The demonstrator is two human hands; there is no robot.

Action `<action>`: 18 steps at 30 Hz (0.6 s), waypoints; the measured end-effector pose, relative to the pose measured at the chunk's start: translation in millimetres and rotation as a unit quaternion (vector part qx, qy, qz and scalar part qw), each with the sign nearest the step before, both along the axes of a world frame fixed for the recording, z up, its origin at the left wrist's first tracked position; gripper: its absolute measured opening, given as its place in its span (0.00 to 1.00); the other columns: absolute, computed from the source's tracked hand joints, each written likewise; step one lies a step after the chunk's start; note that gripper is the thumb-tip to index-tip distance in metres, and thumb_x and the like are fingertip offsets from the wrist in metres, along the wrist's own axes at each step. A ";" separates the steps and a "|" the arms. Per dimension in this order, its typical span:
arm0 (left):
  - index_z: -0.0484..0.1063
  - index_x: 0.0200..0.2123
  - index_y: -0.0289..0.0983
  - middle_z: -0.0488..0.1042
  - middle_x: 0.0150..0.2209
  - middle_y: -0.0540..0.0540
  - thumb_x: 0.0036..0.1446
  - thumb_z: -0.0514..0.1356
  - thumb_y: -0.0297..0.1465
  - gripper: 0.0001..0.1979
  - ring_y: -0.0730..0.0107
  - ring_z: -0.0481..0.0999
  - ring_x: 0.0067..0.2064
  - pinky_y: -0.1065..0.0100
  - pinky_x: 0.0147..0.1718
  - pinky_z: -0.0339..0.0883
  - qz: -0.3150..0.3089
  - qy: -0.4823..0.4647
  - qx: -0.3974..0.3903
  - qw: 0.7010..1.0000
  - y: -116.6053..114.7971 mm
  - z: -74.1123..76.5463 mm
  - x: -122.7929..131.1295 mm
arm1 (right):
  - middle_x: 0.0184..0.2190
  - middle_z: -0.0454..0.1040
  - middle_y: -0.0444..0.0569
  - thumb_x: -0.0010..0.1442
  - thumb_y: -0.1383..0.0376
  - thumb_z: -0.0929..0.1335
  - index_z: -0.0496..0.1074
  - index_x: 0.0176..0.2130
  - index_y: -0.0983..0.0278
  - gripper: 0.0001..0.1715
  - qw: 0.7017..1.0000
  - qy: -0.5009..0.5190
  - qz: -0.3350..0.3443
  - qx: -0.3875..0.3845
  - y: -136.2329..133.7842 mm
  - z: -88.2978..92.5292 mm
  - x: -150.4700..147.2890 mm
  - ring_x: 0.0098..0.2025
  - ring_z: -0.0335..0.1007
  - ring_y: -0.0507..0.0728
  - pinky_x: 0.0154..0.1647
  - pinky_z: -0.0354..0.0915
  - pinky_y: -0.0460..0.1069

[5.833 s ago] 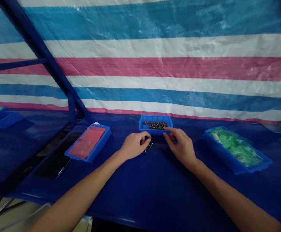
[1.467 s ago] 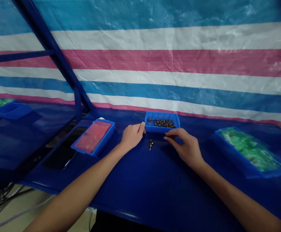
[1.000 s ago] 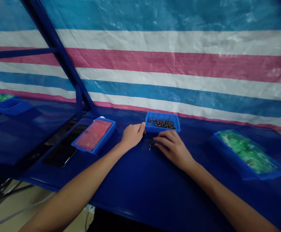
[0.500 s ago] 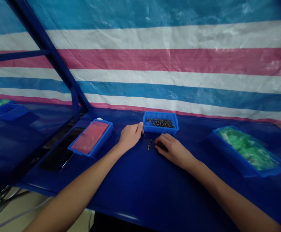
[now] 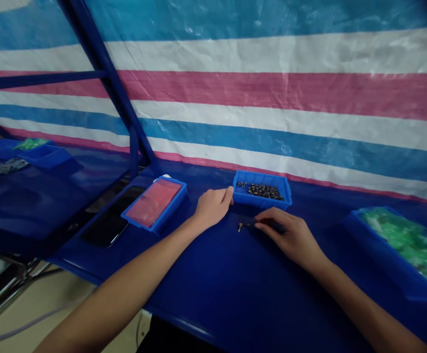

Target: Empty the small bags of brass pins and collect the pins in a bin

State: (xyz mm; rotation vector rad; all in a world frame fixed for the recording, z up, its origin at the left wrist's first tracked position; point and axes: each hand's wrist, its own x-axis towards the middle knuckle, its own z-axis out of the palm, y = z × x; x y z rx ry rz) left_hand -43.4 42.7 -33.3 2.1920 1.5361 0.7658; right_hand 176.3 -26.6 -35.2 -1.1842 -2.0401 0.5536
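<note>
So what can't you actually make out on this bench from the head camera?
Head view, too small: the brass-coloured part beside the right hand shows no clear detail.
Head view, too small and dim: the dark pieces in the blue tray.
Head view, hidden by its own back: whatever may lie under that hand.
Head view, cut off by the right edge: the green-filled bin.

Tiny gold-coloured part (image 5: 241,227), kind unclear

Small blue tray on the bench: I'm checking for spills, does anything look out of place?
A tiny gold-coloured part lies loose on the bench, just outside the small blue tray, by the right hand; the rest sit in it.
</note>
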 end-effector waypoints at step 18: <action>0.76 0.26 0.38 0.77 0.26 0.47 0.68 0.38 0.45 0.32 0.66 0.76 0.30 0.67 0.32 0.63 -0.007 0.000 -0.004 1.000 0.9 0.7 -0.7 | 0.39 0.79 0.44 0.62 0.59 0.68 0.75 0.44 0.57 0.11 0.999 0.020 -0.023 -0.012 -3.0 0.9 -1.5 0.39 0.77 0.56 0.38 0.72 0.49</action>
